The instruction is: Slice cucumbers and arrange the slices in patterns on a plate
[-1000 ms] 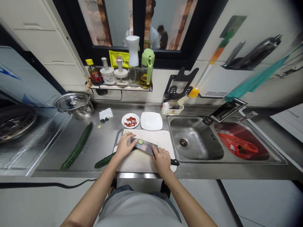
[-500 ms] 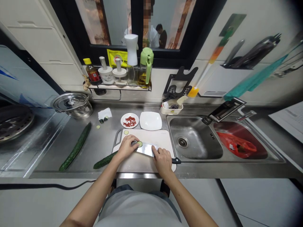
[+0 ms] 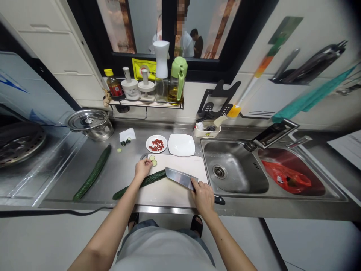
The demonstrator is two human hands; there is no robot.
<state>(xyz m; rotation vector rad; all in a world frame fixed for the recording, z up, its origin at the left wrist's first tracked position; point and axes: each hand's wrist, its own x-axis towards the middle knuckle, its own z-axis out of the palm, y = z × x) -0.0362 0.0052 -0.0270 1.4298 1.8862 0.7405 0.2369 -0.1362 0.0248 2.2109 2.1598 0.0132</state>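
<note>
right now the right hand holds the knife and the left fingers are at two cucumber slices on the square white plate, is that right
Not quite: in the head view, the two cucumber slices lie on the cutting board, not the square white plate. The right hand does hold the knife, and the left fingers are at the slices.

Glossy metal cleaver (image 3: 181, 178), rough cucumber (image 3: 153, 178), smooth board (image 3: 172, 195)

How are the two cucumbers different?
The left cucumber lies wholly on the counter; the right cucumber reaches onto the cutting board. The left one points more forward, the right one more sideways. The left one is far from the knife, the right one's end close by. Both are long and green.
</note>
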